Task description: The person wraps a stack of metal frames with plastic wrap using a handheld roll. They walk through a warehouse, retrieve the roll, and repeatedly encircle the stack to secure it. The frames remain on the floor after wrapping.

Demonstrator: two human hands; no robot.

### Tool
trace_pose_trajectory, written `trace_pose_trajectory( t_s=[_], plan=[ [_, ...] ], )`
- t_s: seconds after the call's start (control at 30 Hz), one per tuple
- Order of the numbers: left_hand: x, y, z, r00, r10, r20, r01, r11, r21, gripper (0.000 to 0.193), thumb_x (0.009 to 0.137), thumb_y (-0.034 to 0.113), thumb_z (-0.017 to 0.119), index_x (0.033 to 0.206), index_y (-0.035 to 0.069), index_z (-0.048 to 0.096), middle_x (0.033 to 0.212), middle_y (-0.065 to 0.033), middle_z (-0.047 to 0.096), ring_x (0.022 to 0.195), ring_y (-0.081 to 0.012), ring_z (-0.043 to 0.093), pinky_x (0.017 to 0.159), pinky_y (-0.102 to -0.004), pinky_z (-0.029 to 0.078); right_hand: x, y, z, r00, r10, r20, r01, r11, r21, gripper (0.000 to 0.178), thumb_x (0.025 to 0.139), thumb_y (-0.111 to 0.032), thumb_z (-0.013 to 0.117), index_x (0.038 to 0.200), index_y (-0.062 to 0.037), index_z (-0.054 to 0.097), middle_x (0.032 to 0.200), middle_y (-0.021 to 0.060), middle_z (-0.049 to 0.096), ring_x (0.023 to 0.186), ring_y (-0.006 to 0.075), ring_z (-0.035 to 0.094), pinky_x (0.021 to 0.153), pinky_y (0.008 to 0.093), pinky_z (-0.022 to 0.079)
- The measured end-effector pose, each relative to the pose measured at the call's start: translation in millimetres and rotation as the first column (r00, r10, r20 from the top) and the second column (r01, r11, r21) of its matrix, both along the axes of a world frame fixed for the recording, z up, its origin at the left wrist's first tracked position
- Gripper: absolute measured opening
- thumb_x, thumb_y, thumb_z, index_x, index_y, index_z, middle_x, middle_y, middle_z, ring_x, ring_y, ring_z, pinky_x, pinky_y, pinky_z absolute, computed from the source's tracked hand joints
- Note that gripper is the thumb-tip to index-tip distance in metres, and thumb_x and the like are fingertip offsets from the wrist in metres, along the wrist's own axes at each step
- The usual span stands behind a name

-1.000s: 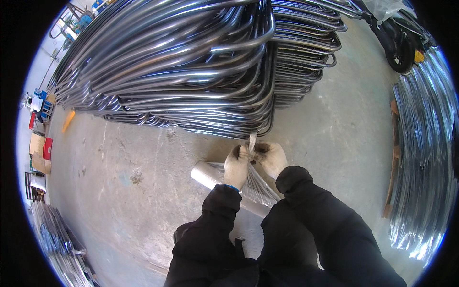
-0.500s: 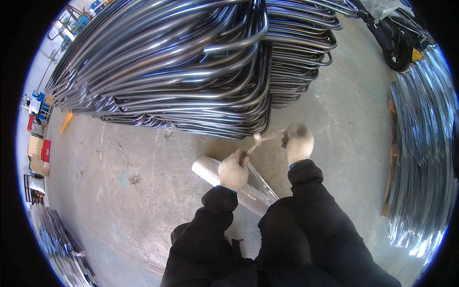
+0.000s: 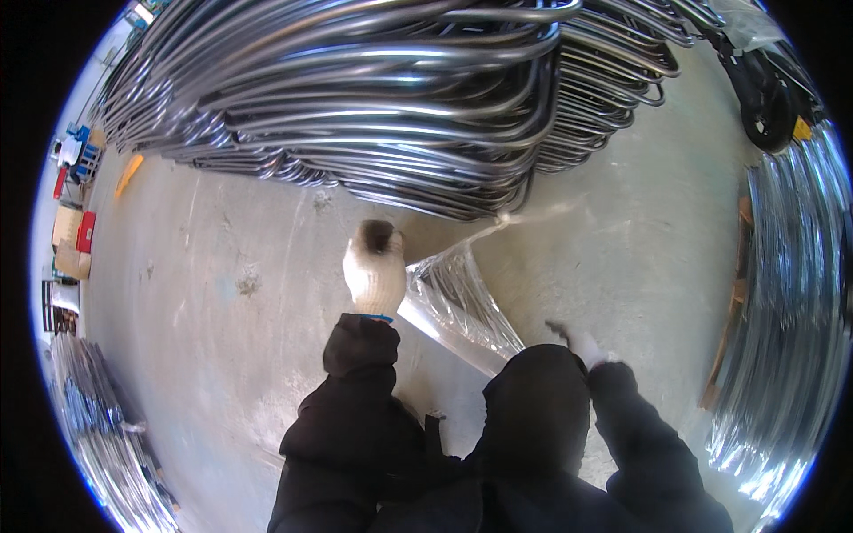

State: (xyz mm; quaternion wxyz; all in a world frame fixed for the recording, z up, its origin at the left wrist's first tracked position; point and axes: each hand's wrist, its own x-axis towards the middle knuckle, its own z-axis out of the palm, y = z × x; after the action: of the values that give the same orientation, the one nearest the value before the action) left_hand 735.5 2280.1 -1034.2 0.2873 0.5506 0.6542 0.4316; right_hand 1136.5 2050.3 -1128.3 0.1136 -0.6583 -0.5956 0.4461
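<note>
My left hand point(image 3: 373, 271), in a pale knit glove with dark soiled patches, is closed at the upper-left end of a roll of clear stretch film point(image 3: 444, 329). Its fingers are largely hidden. From the roll a wrinkled sheet of film narrows to a twisted knot point(image 3: 504, 219) at the lower edge of the stacked bent metal tubes point(image 3: 418, 169). A loose tail of film trails right from the knot, blurred. My right hand point(image 3: 579, 343), gloved too, is beside my knee, fingers outstretched and holding nothing; the knee partly covers it.
Bundles of shiny wrapped lengths point(image 3: 782, 329) lie along the right on a wooden support point(image 3: 739, 266), with more point(image 3: 107, 435) at lower left. A black wheel point(image 3: 769, 115) stands at upper right. Boxes point(image 3: 71, 240) and a yellow object point(image 3: 129, 175) are at far left.
My left hand has moved left and up to the roll's end. My right hand has let go of the film tail and dropped back beside my knee. The film sheet has spread wider.
</note>
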Motion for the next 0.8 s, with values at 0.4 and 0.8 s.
trace_pose_trajectory(
  t_s=[0.4, 0.8],
  plan=[
    [-35.3, -43.5, 65.8, 0.937, 0.07, 0.342, -0.023, 0.99, -0.138, 0.012, 0.104, 0.005, 0.076, 0.113, -0.002, 0.078, 0.101, -0.0059, 0.078, 0.096, -0.0146, 0.069, 0.089, -0.0308, 0.056, -42.5, -2.8, 67.9, 0.948, 0.244, 0.204, -0.2, 0.956, -0.212, 0.062, 0.101, -0.028, 0.078, 0.16, -0.0135, 0.066, 0.139, 0.0282, 0.078, 0.131, 0.0458, 0.074, 0.111, 0.0511, 0.059],
    [-17.0, -134.7, 119.1, 0.984, 0.108, 0.139, -0.04, 0.908, -0.417, 0.019, 0.104, 0.015, 0.081, 0.116, 0.001, 0.08, 0.104, -0.022, 0.085, 0.099, -0.0374, 0.083, 0.091, -0.0456, 0.065, -87.8, 95.6, 215.5, 0.908, 0.344, 0.238, -0.368, 0.928, 0.062, 0.062, 0.092, -0.019, 0.075, 0.152, -0.0067, 0.071, 0.103, 0.0284, 0.081, 0.097, 0.0501, 0.079, 0.088, 0.0549, 0.064]
  ],
)
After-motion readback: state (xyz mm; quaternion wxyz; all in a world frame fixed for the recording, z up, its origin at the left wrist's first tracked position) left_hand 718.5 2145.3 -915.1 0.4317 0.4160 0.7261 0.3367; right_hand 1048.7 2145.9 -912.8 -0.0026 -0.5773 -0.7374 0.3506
